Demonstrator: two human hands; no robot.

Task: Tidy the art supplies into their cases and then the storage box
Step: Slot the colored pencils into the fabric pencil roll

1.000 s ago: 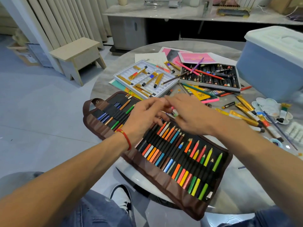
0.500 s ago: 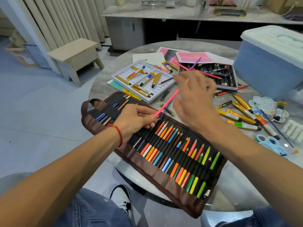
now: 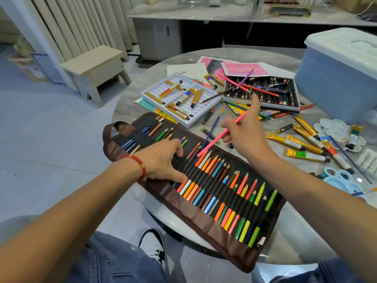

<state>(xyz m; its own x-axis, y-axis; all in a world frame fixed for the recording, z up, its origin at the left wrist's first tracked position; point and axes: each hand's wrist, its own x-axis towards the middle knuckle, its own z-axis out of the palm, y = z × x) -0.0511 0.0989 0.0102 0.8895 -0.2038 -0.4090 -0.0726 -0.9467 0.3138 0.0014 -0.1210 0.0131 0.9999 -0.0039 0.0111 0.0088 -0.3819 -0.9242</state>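
A brown roll-up pencil case (image 3: 224,240) lies open across the near table edge, its black loops filled with several coloured pencils. My left hand (image 3: 163,160) rests flat on the case's left half, fingers spread over the loops. My right hand (image 3: 244,131) hovers above the case's far edge and pinches a pink pencil (image 3: 216,138), whose lower tip points down at the loops near the orange pencils. A white paint tray (image 3: 206,111) with gold tubes, a black pastel box (image 3: 295,105) and the blue storage box (image 3: 334,82) with a white lid stand behind.
Loose gold paint tubes (image 3: 293,142), brushes (image 3: 213,127), a white flower palette (image 3: 334,129) and a light blue palette (image 3: 338,178) lie scattered at the right. Paper sheets (image 3: 242,68) lie at the back. A wooden stool (image 3: 95,68) stands on the floor at the left.
My right hand has come back from the pastel box toward the case, bringing the pink pencil's tip down to the loops. My left hand has opened and spread flat on the case.
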